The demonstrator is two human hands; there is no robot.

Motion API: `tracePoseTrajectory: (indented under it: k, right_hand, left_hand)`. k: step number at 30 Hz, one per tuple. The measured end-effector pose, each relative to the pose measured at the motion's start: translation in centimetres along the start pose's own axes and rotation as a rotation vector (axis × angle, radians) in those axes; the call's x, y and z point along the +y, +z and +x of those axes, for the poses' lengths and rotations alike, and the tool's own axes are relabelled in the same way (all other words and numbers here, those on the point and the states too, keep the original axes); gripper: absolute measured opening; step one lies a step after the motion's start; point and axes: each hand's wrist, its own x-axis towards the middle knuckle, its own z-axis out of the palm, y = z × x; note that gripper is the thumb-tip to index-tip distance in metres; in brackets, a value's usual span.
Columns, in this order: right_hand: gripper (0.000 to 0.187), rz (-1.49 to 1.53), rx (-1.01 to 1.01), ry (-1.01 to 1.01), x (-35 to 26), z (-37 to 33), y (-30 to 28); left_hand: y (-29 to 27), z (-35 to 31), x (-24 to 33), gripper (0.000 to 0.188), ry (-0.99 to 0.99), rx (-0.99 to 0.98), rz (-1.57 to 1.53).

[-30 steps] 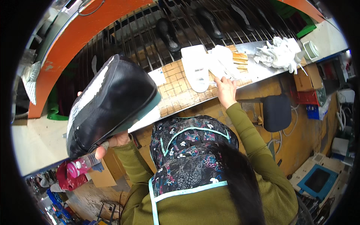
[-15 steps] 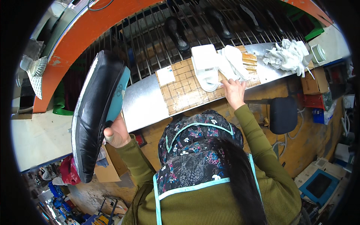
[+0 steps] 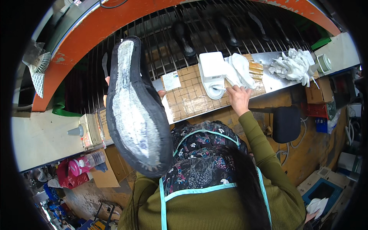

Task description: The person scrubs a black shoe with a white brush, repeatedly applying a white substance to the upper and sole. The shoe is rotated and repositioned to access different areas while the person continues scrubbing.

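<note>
Black shoe upper (image 3: 140,111) at 9 o'clock, left hand (image 3: 161,93) wrapped round edges; could slip if grip loosens. Right hand (image 3: 238,98), 2 o'clock, half-curled by white container (image 3: 211,71), hold unclear; bump might tip it.

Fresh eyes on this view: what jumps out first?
Most likely the large black shoe upper, held left of centre by the left hand, its underside with a long silvery-white patch facing the camera. Next, probably the glossy white plastic container on the brown grid-patterned board, near the right hand. Behind, the chipped, curved orange frame arches across the top.
</note>
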Motion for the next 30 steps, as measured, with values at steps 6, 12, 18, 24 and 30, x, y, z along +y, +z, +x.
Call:
tracePoseTrajectory:
  k: [6, 12, 18, 24, 30]
  right_hand:
    - [0.011, 0.161, -0.161, 0.204, 0.4, -0.5, -1.2]
    - [0.025, 0.966, -0.525, 0.786, 3.0, -1.8, -0.5]
    - [0.013, 1.406, -0.482, 0.820, 2.5, -2.0, -2.5]
    - [0.015, 0.810, 0.283, 0.229, -2.8, 3.8, -13.8]
    - [0.025, 0.976, 0.280, -0.093, -7.2, 6.1, -22.4]
  left_hand:
    - [3.6, 1.0, 2.7, 0.059, -0.122, -0.070, -0.503]
    - [2.7, -1.5, 2.0, 0.057, -0.157, 0.177, -0.183]
    - [-1.8, -2.5, -5.3, 0.055, 0.566, -0.258, 0.667]
    - [1.6, -1.7, -5.6, 0.077, -0.049, -0.054, 0.064]
    - [4.6, 0.1, -3.7, 0.086, -0.071, -0.147, -0.010]
